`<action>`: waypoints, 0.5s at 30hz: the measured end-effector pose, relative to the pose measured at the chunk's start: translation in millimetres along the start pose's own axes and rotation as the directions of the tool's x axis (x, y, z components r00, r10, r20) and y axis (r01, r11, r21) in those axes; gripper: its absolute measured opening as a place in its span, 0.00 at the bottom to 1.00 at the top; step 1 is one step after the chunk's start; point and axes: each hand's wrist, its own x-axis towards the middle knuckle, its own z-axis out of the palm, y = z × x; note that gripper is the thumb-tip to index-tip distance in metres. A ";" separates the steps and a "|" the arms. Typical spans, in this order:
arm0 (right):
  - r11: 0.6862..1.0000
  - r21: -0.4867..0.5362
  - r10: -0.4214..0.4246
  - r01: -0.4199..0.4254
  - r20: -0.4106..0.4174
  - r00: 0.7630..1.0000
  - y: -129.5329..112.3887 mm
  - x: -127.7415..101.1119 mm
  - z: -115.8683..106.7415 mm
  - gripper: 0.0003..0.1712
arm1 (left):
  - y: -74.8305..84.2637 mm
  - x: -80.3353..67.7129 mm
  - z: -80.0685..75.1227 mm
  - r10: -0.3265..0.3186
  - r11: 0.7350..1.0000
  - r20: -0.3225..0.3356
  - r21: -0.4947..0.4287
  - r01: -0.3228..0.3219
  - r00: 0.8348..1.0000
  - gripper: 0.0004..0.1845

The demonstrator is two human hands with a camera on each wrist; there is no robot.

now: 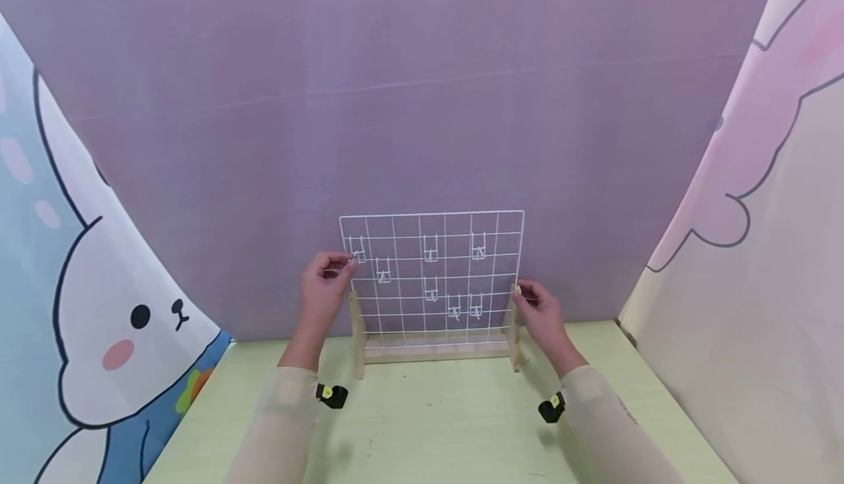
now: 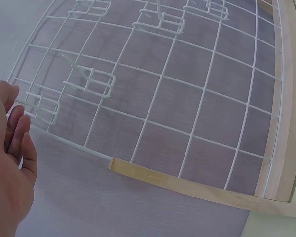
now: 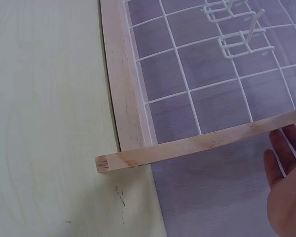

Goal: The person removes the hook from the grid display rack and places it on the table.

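The left grip pinches a hook at the near edge of the white grid. The right grip grasps the upper end of the right post, thumb on one side and fingers on the other. The grid stands upright between both grips, carrying six other hooks to the right of the left grip. Below the left grip is the left post; a wooden bar joins the posts, lower than both grips. Beneath them lies the counter, and behind them hangs purple cloth.
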 end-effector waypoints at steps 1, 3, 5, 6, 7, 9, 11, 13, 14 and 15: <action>1.000 0.007 0.004 -0.004 -0.002 1.000 0.9 0.2 0.4 0.17 | -0.3 0.4 0.3 -0.005 1.000 -0.005 0.006 0.005 1.000 0.07; 1.000 0.012 0.001 -0.001 -0.002 1.000 2.1 0.0 1.2 0.16 | -0.2 0.8 1.1 -0.015 1.000 -0.013 0.019 0.015 1.000 0.07; 1.000 0.007 -0.002 0.002 0.001 1.000 2.8 -0.1 1.4 0.16 | 2.2 0.7 2.3 -0.021 0.999 -0.022 0.033 0.022 1.000 0.07; 1.000 0.004 -0.003 0.003 0.002 1.000 3.0 -0.3 1.5 0.16 | 4.8 0.2 2.9 -0.022 0.999 -0.024 0.036 0.022 0.999 0.07; 1.000 0.007 -0.003 0.003 0.000 1.000 3.1 -0.5 1.5 0.16 | 8.6 -0.6 3.5 -0.020 0.999 -0.026 0.036 0.021 0.999 0.07; 1.000 0.003 -0.001 0.001 0.002 1.000 3.2 -0.8 1.1 0.17 | 18.3 -2.9 4.3 -0.016 0.999 -0.026 0.031 0.017 1.000 0.07; 1.000 0.006 0.003 -0.003 0.003 1.000 3.5 -1.0 1.0 0.17 | 28.3 -5.6 4.2 -0.011 1.000 -0.022 0.029 0.011 1.000 0.07; 1.000 0.009 0.002 -0.002 0.005 1.000 3.8 -1.0 0.9 0.17 | 34.9 -7.4 3.9 -0.011 1.000 -0.018 0.029 0.011 1.000 0.07; 1.000 0.014 0.005 -0.005 0.006 1.000 4.3 -0.8 0.9 0.17 | 34.8 -7.4 3.9 -0.014 0.999 -0.018 0.031 0.015 1.000 0.06; 1.000 0.019 0.006 -0.007 0.007 1.000 4.6 -0.7 1.0 0.17 | 33.2 -6.8 3.9 -0.019 0.999 -0.020 0.036 0.020 1.000 0.06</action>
